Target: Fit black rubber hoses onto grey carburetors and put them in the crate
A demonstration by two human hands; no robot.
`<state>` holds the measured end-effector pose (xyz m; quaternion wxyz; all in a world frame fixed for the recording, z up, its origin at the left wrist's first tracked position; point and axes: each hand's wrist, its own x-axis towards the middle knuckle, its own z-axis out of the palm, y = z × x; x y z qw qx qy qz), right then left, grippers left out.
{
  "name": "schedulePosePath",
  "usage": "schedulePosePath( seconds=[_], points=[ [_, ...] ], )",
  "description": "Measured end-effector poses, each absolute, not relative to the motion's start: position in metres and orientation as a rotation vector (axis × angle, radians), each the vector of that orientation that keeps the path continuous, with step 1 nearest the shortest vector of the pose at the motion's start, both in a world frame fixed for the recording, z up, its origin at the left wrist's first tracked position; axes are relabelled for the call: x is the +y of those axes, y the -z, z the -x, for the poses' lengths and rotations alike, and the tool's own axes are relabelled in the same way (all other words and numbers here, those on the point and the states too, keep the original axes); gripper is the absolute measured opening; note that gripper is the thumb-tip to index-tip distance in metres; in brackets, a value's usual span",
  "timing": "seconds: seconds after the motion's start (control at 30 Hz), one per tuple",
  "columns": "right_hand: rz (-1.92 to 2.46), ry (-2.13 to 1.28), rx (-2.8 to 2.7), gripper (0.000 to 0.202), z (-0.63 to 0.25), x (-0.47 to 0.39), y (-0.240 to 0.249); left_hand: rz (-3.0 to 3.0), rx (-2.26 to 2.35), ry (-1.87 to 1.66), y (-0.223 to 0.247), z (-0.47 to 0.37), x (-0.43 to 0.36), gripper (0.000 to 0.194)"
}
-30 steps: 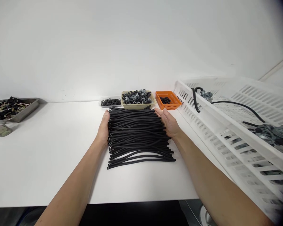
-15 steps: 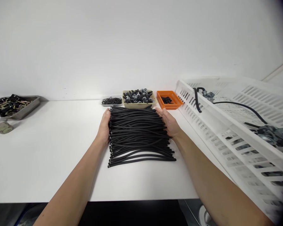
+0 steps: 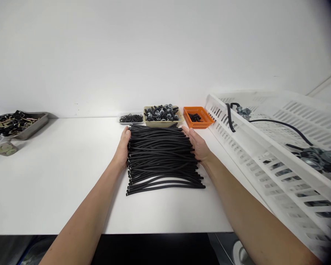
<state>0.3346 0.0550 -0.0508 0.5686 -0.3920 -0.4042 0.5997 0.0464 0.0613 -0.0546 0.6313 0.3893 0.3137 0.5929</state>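
Black tubes [image 3: 162, 150] | my left hand [image 3: 122, 149] and right hand [image 3: 200, 147] open, flanking their ends | uneven squeezing could bow loose ones

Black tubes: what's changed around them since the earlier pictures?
The left hand has edged slightly right, its thumb closer in over the far left ends of the black tubes. Nothing was newly taken hold of or let go. The right hand stays at the other ends, and the tubes, orange basket and white crate show no clear change.
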Motion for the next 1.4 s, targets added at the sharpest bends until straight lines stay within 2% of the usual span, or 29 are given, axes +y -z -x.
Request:
schedulePosePath(
  seconds=[0.3,0.47,0.8,1.1,1.4],
  points=[
    [0.915,-1.39,-0.932,0.037,-0.336,0.057,0.055,-0.9,0.785,-1.376,0.054,-0.048,0.06,0.062],
    [0.893,-1.401,-0.954,0.045,-0.337,0.06,0.055,-0.831,0.752,-1.42,0.044,-0.055,0.054,0.059],
    [0.932,-1.353,-0.917,0.036,-0.33,0.055,0.05,-0.786,0.783,-1.481,0.039,-0.061,0.046,0.053],
    [0.928,-1.376,-0.986,0.062,-0.337,0.059,0.049,-0.766,0.778,-1.472,0.039,-0.06,0.047,0.057],
    [0.994,-1.296,-0.961,0.046,-0.329,0.053,0.046,-0.745,0.792,-1.484,0.04,-0.059,0.048,0.056]
  ],
)
